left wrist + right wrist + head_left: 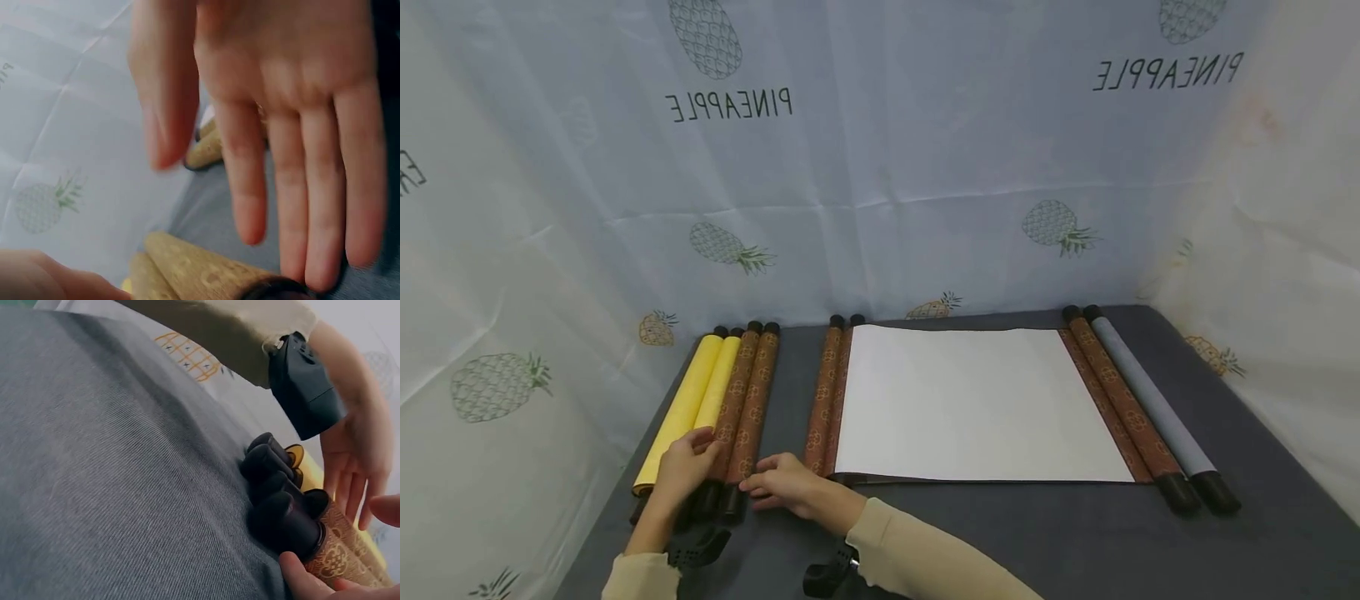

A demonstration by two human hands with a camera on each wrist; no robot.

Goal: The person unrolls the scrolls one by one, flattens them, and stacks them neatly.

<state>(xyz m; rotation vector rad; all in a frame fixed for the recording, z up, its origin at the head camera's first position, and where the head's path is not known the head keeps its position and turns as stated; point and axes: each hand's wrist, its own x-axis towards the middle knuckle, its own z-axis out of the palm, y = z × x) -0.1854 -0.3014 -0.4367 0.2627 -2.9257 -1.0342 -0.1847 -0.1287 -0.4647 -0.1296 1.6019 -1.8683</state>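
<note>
Rolled scrolls point(730, 408), two yellow and two brown-patterned, lie side by side at the table's point(1000, 542) left near corner. Left hand point(683, 467) rests flat on them with fingers straight, gripping nothing; right hand point(786, 483) touches the outer brown roll's black end cap point(284, 522) with relaxed fingers. Risk: a sideways nudge could roll the loose tubes apart or off the near edge, or into the unrolled scroll point(977, 404) just beside.

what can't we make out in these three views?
- Head: near ends of the yellow rolls and brown rolls lie under the left hand and right hand; contact unclear.
- Left wrist: blurred, the palm fills the frame; a roll tip barely shows.
- Right wrist: right hand cut off by the bottom edge; only dark end caps show.
</note>
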